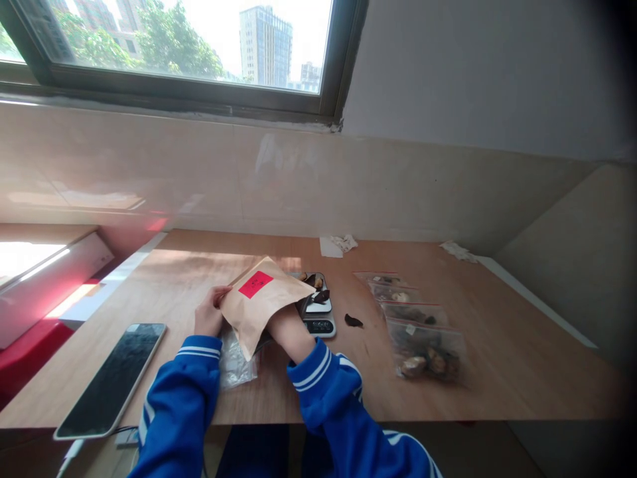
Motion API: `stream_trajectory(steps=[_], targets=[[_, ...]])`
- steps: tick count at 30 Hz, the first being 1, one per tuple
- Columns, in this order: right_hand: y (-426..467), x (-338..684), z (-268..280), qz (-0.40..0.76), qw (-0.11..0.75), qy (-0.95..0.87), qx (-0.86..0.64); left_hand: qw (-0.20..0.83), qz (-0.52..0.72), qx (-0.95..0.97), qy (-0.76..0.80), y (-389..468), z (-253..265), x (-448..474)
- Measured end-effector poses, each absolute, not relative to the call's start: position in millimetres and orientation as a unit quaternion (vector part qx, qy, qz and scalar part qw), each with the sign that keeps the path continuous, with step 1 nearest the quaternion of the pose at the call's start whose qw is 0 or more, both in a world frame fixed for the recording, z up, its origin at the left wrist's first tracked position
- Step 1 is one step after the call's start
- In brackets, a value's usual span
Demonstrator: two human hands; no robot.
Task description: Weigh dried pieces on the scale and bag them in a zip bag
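Phone (110,380) nearest — right hand (279,323) inside paper pouch (261,300), left hand (209,313) gripping its edge.

Phone (112,378) left of envelope (259,302), scale (318,315) behind, 4 bags (421,325) right.

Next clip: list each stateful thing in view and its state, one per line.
Paper bag: open, right hand inside, out of sight.
Left hand: gripping the bag's edge.
Scale: dark pieces on its platform.
Phone: screen dark, face up.
Zip bags: filled, lying flat.
Window: cannot tell.
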State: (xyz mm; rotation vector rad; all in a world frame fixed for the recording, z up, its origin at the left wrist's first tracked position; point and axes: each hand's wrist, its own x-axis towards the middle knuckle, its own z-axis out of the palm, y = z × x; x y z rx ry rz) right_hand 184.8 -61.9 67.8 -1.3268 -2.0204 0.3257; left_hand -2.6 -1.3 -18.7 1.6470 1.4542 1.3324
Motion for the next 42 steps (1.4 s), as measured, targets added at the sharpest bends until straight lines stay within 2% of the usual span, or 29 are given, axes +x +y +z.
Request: stream_trajectory(steps=[5,8,19,27,36,42], targets=[[-90.4,202.6,105.5,0.094,0.25,-0.827,-0.495,0.288,0.504,0.611,0.538,0.0,-20.5,-3.6],[-101.0,210.0,117.9,0.068,0.241,-0.831,-0.497,0.289,0.499,0.612,0.541,-0.9,-19.1,-2.8],[-113.0,228.0,111.1,0.103,0.408,-0.759,-0.497,0.259,0.467,0.628,0.566,-5.0,-12.2,-1.7],[-108.9,231.9,103.5,0.133,0.52,-0.72,-0.439,0.237,0.438,0.65,0.574,-3.7,-13.8,-5.6],[-114.6,237.5,114.9,0.191,0.597,-0.679,-0.381,0.237,0.426,0.644,0.59,-6.0,-8.7,-3.3],[-116.1,256.2,111.3,0.185,0.622,-0.638,-0.416,0.199,0.385,0.642,0.633,-5.9,-3.9,-3.5]])
